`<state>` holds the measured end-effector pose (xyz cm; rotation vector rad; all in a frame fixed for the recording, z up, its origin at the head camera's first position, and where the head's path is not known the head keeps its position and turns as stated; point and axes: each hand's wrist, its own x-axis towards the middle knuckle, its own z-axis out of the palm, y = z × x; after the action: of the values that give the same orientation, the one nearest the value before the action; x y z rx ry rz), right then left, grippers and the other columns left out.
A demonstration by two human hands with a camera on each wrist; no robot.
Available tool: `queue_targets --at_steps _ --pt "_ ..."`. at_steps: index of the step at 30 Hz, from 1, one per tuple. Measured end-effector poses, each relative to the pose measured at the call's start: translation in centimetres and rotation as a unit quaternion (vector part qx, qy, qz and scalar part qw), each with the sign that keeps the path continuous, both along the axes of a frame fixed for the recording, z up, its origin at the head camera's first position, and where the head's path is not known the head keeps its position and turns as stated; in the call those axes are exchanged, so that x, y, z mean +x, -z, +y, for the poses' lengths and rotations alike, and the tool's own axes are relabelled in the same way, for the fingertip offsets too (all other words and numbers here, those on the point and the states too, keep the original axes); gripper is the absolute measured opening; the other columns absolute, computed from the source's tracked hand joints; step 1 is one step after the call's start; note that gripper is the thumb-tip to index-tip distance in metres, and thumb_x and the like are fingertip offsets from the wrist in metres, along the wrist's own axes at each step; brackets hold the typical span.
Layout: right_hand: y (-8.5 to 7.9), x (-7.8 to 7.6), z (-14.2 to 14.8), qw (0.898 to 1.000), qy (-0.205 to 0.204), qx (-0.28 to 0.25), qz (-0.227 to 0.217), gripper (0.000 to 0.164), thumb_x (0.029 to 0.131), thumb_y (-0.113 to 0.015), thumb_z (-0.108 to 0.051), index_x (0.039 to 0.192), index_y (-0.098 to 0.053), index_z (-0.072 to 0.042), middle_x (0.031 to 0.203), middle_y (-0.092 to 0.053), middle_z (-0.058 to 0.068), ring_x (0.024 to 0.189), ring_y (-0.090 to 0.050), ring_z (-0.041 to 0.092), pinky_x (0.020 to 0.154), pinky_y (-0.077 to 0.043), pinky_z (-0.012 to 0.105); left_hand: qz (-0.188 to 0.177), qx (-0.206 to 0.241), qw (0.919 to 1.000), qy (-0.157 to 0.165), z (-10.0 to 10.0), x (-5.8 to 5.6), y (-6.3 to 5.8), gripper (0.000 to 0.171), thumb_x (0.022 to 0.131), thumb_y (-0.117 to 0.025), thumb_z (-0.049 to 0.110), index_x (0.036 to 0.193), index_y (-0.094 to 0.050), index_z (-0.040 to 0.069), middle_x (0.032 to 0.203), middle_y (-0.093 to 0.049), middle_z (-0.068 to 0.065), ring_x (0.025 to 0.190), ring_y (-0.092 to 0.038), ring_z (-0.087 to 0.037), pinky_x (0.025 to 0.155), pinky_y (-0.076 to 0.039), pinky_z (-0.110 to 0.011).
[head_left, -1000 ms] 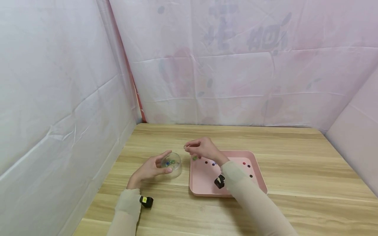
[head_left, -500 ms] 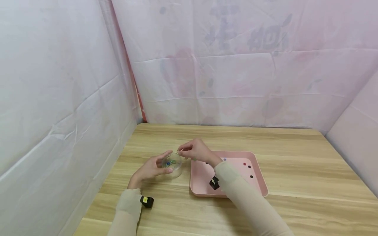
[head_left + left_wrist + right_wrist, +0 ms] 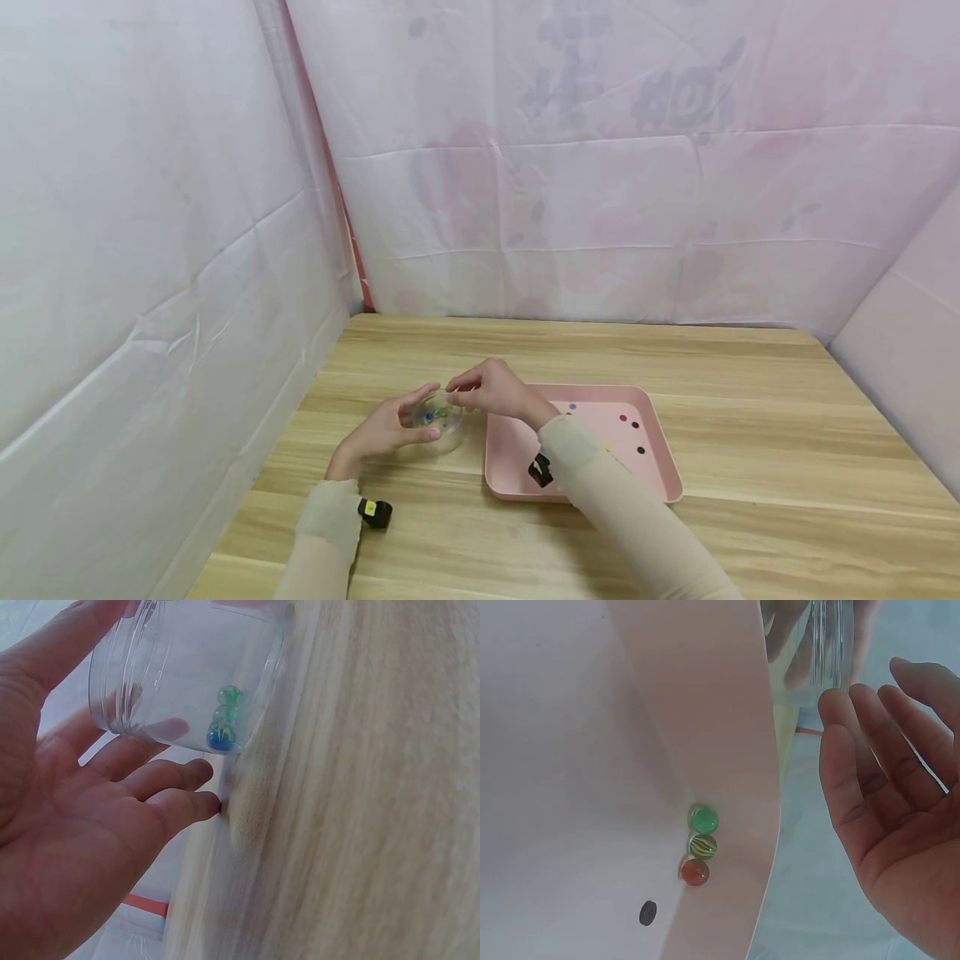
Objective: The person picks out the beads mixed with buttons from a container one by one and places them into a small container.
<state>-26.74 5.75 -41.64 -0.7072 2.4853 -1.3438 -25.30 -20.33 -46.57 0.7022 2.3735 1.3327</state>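
Observation:
My left hand holds a clear round jar between thumb and fingers, on the table left of the pink tray. Several glass marbles, among them a blue one and a green one, lie at the jar's bottom in the left wrist view. At the jar's mouth are the fingertips of my right hand. In the right wrist view, that hand's fingers are loosely bent, with nothing visible between them. A green marble, a striped marble and a red marble line the tray's edge.
The pink tray also holds small flat discs, including a red one and a black one. Its raised wall stands between the marbles and the jar. White cloth hangs behind and beside the wooden table.
My right hand has moved left from over the tray's far-left corner to the jar's mouth. The small marble pinched in its fingertips earlier no longer shows there. My left hand keeps its hold.

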Motion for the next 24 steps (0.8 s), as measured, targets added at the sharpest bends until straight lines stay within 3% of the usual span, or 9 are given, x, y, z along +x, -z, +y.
queue_targets --at_steps 6,12,16,20,24 --pt "0.1 0.0 0.4 1.0 0.004 -0.006 -0.002 0.029 0.099 -0.074 -0.025 0.121 -0.08 -0.007 0.099 -0.082 0.012 0.084 -0.076 0.038 0.058 -0.055 0.025 -0.003 0.003 1.0 0.001 0.1 0.0 -0.1 0.084 0.097 -0.079 0.032 0.167 -0.034 0.015 0.174 -0.027 -0.01 0.159 -0.029 -0.039 0.121 -0.038 -0.063" --pt "0.5 -0.2 1.9 0.998 0.046 -0.032 -0.034 0.03 0.1 -0.074 -0.028 0.125 -0.079 -0.011 0.106 -0.081 0.016 0.088 -0.077 0.037 0.072 -0.065 0.048 0.003 0.006 1.0 0.004 0.1 0.1 -0.1 0.084 0.097 -0.078 0.031 0.167 -0.034 0.014 0.174 -0.028 -0.01 0.159 -0.031 -0.039 0.12 -0.039 -0.063" --pt "1.0 -0.4 3.1 0.996 0.061 -0.042 -0.041 0.032 0.1 -0.073 -0.029 0.127 -0.078 -0.01 0.11 -0.08 0.016 0.087 -0.077 0.037 0.079 -0.064 0.056 0.005 0.005 1.0 0.002 0.0 0.2 -0.2 0.084 0.097 -0.079 0.032 0.166 -0.035 0.014 0.173 -0.03 -0.011 0.158 -0.032 -0.039 0.12 -0.039 -0.063" --pt "1.5 -0.6 4.1 0.996 0.072 -0.044 -0.04 0.036 0.101 -0.072 -0.029 0.129 -0.076 -0.006 0.104 -0.081 0.014 0.082 -0.071 0.047 0.073 -0.062 0.051 0.005 0.004 1.0 0.0 0.0 0.1 -0.2 0.085 0.097 -0.079 0.033 0.166 -0.035 0.014 0.173 -0.03 -0.011 0.158 -0.032 -0.04 0.12 -0.039 -0.063" --pt "2.1 -0.8 5.0 0.996 0.081 -0.03 -0.031 0.034 0.102 -0.071 -0.025 0.129 -0.076 -0.004 0.099 -0.082 0.011 0.079 -0.072 0.042 0.065 -0.059 0.038 0.004 0.006 1.0 0.001 -0.1 0.1 -0.2 0.086 0.096 -0.079 0.032 0.166 -0.034 0.013 0.174 -0.029 -0.012 0.158 -0.032 -0.041 0.12 -0.039 -0.063"
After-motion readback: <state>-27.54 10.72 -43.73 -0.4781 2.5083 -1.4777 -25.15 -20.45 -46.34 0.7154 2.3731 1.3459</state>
